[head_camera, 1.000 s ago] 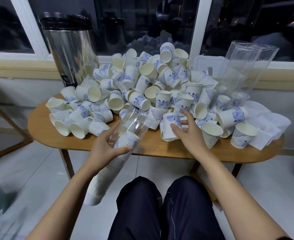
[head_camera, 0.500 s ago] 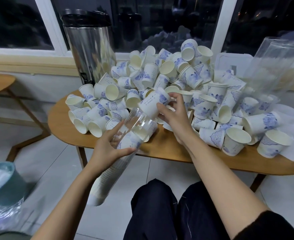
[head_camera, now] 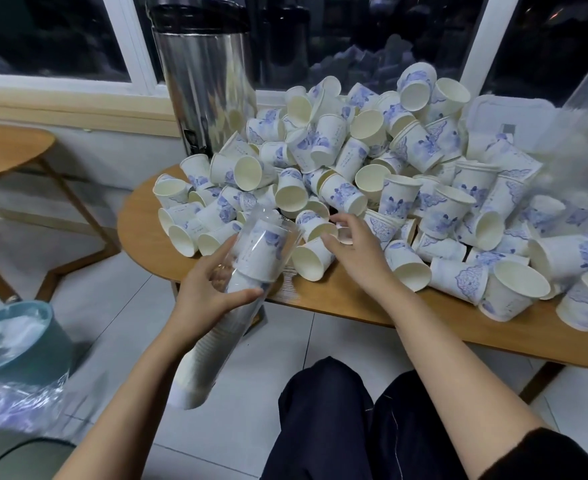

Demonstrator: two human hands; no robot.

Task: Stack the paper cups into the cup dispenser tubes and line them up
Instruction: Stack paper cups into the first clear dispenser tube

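A big pile of white paper cups with blue flower prints [head_camera: 400,199] covers the wooden table [head_camera: 337,299]. My left hand [head_camera: 209,299] grips a clear dispenser tube [head_camera: 223,341], tilted with its open mouth toward the pile and its lower end down by my knee. A long stack of cups fills the tube, and the top cup [head_camera: 265,251] sits just inside the mouth. My right hand [head_camera: 362,254] hovers at the pile's front edge, right of the tube mouth. Its fingers are relaxed above a cup lying on its side [head_camera: 311,261] and hold nothing.
A steel urn with a black lid [head_camera: 202,74] stands at the table's back left by the window. Blurred empty clear tubes [head_camera: 583,133] lean at the right edge. A teal bin with a plastic liner [head_camera: 19,341] sits on the floor at left, behind it a second wooden table [head_camera: 5,147].
My right hand picked a cup from the pile, carried it left to the tube mouth and let it go inside. It has drawn back to the pile. The view shifted left.
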